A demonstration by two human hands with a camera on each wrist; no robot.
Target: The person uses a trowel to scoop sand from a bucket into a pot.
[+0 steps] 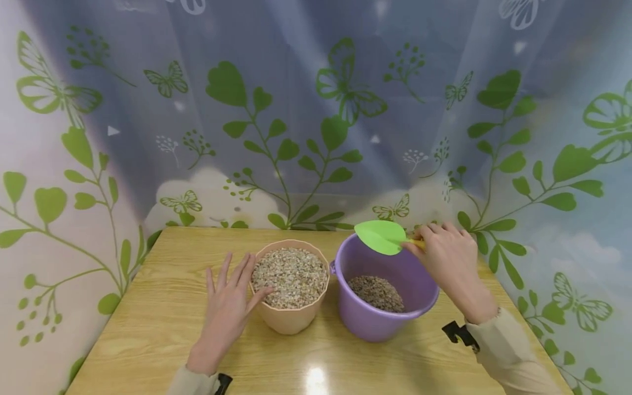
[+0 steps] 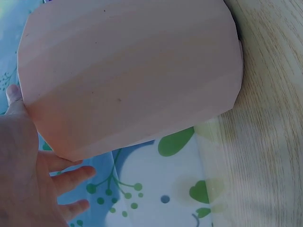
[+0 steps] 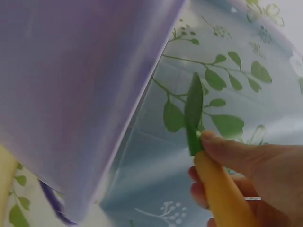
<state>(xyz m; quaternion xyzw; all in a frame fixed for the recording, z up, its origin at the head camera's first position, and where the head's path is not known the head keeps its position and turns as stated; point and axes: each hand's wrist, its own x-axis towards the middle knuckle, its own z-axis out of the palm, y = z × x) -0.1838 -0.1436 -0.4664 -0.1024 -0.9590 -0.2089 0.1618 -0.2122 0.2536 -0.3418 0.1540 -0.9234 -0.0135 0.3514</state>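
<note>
My left hand (image 1: 227, 307) rests against the left rim of a peach faceted flowerpot (image 1: 290, 318), fingers straight and spread, thumb over the edge. Pale gravel (image 1: 290, 274) fills this pot nearly to the top. In the left wrist view the pot's wall (image 2: 128, 80) covers much of the picture. Over the far right rim of a purple bucket (image 1: 370, 323), my right hand (image 1: 446, 263) grips the yellow handle (image 3: 220, 189) of a small trowel with a green leaf-shaped blade (image 1: 380, 237). No gravel shows on the blade. Darker gravel (image 1: 377, 293) lies at the bucket's bottom.
Pot and bucket stand side by side on a wooden table (image 1: 148, 318). Behind and at both sides hangs a curtain (image 1: 296, 109) printed with green leaves and butterflies. The bucket's handle (image 3: 54, 203) shows in the right wrist view.
</note>
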